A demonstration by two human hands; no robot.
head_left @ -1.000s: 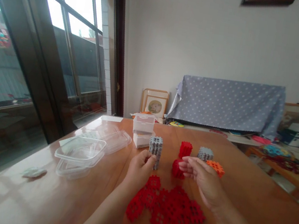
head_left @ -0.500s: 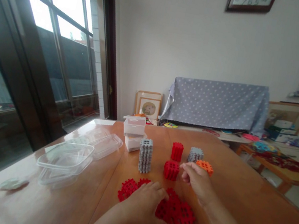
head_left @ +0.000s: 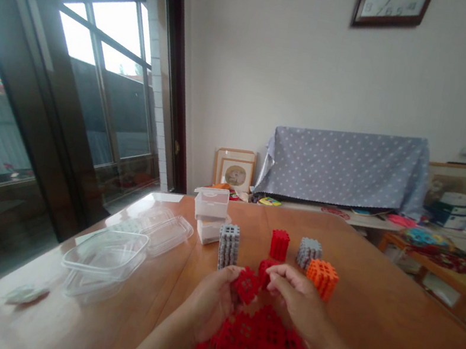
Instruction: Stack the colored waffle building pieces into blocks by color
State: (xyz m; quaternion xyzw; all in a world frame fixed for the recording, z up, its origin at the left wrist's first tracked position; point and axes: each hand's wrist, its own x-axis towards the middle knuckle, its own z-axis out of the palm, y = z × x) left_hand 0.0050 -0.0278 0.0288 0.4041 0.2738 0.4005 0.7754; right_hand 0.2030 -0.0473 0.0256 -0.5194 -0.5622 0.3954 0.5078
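My left hand [head_left: 213,300] is closed on a red interlocking plastic piece [head_left: 246,285], a flat square with notched edges and holes, held up above the table. Facing it, my right hand [head_left: 295,294] has thumb and fingers pinched together. Its fingertips overlap a small red block stack [head_left: 265,271]; whether they touch it or hold anything, I cannot tell. Beneath both hands lies a pile of loose red pieces [head_left: 260,342]. Farther back stand another red stack [head_left: 279,244], a tall grey stack [head_left: 228,247], a shorter grey stack [head_left: 309,253] and an orange stack [head_left: 321,278].
On the left of the wooden table [head_left: 136,314] sit clear plastic containers [head_left: 106,254] and a clear lid [head_left: 170,237]. Small lidded boxes [head_left: 211,204] are piled behind the tall grey stack. A crumpled packet [head_left: 26,294] lies near the left edge.
My left hand has risen from the pile with a red piece in it. My right hand has shifted left, towards the left, uncovering the orange stack. The view has tilted slightly.
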